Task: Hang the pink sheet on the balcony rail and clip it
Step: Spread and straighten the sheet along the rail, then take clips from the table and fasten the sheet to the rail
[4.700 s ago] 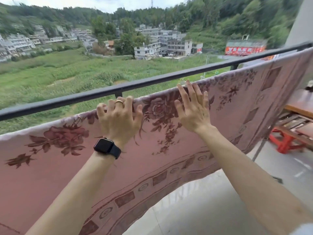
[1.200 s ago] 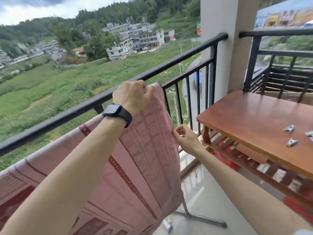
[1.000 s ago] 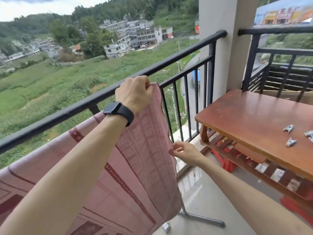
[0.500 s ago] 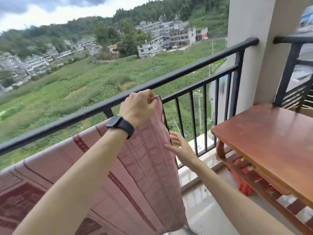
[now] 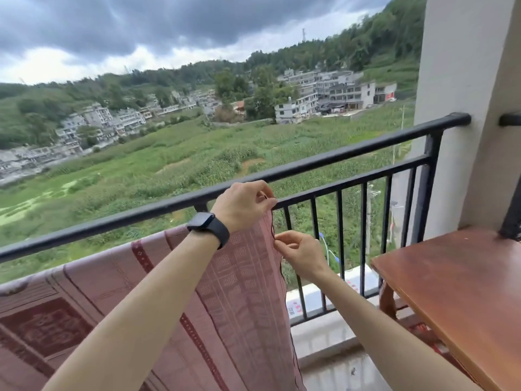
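Note:
The pink patterned sheet (image 5: pixel 239 292) hangs in front of the black balcony rail (image 5: pixel 324 162), a little below its top bar, and drapes down toward the floor. My left hand (image 5: pixel 244 206), with a black watch on the wrist, grips the sheet's top right corner up by the rail. My right hand (image 5: pixel 298 253) pinches the sheet's right edge just below that corner. No clips are in view.
A brown wooden table (image 5: pixel 456 292) stands at the right, close to the rail's vertical bars (image 5: pixel 366 235). A pale pillar (image 5: pixel 462 108) ends the rail at the right. Tiled floor (image 5: pixel 338 373) shows below the sheet's edge. Beyond lie fields and buildings.
My right hand has risen along the sheet's right edge toward the top corner and now pinches it. My left hand keeps its grip on the corner. The view has tilted up and left.

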The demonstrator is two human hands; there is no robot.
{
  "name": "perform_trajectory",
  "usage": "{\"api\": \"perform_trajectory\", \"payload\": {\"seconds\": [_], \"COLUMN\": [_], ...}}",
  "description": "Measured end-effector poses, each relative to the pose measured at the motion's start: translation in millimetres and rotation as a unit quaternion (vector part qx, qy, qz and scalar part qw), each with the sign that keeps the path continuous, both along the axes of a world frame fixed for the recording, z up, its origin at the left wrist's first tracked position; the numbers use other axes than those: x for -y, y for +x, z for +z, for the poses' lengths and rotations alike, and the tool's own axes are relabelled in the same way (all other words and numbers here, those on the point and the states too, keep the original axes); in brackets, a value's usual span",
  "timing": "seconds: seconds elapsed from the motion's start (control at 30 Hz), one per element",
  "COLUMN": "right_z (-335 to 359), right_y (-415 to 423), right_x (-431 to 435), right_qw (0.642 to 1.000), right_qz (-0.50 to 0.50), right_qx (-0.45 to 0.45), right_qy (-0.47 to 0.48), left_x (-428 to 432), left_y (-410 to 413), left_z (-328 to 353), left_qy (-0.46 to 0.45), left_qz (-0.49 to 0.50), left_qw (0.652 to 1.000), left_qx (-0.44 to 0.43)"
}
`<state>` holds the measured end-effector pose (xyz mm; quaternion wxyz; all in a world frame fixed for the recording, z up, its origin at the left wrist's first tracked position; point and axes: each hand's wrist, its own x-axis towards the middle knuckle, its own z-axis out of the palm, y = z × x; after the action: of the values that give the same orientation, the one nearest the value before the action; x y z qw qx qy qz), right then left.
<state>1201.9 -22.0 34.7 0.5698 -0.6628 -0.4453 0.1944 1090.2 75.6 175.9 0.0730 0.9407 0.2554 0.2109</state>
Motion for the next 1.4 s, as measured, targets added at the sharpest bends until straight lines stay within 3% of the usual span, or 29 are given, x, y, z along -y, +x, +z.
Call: {"api": "perform_trajectory", "payload": {"seconds": [0.13, 0.2, 0.3, 0.4, 0.6, 0.83, 1.1, 1.4], "right_z": [0.0, -8.8, -37.1, -81.7, -159.0, -207.9, -251.2, -307.4], "right_y": [25.7, 38.9, 55.7, 68.6, 79.6, 69.1, 103.5, 254.4], "right_x": [45.1, 75.1, 121.0, 162.6, 239.1, 317.3, 395.9, 487.2], "right_qw": [0.995, 0.986, 0.959, 0.936, 0.88, 0.81, 0.754, 0.736], "right_qz": [-0.053, -0.109, -0.206, -0.271, -0.325, -0.396, -0.459, -0.434], "right_qx": [0.09, 0.127, 0.194, 0.206, 0.218, 0.135, -0.017, -0.117], "right_qy": [0.008, 0.013, -0.02, -0.091, -0.27, -0.41, -0.469, -0.507], "left_x": [28.6, 43.3, 53.1, 64.0, 107.1, 179.7, 261.2, 369.5], "left_y": [27.5, 45.7, 75.5, 106.1, 156.1, 199.9, 293.4, 436.6], "left_z": [-15.2, -38.7, -96.5, -165.8, -285.9, -365.8, -398.4, -453.2], "left_qy": [0.182, 0.2, 0.146, 0.084, -0.022, -0.061, -0.059, -0.113], "left_qz": [-0.039, -0.068, -0.099, -0.123, -0.217, -0.326, -0.406, -0.361], "left_qw": [0.982, 0.977, 0.984, 0.984, 0.951, 0.887, 0.82, 0.81], "left_qx": [-0.026, -0.018, -0.031, -0.095, -0.219, -0.321, -0.4, -0.448]}}
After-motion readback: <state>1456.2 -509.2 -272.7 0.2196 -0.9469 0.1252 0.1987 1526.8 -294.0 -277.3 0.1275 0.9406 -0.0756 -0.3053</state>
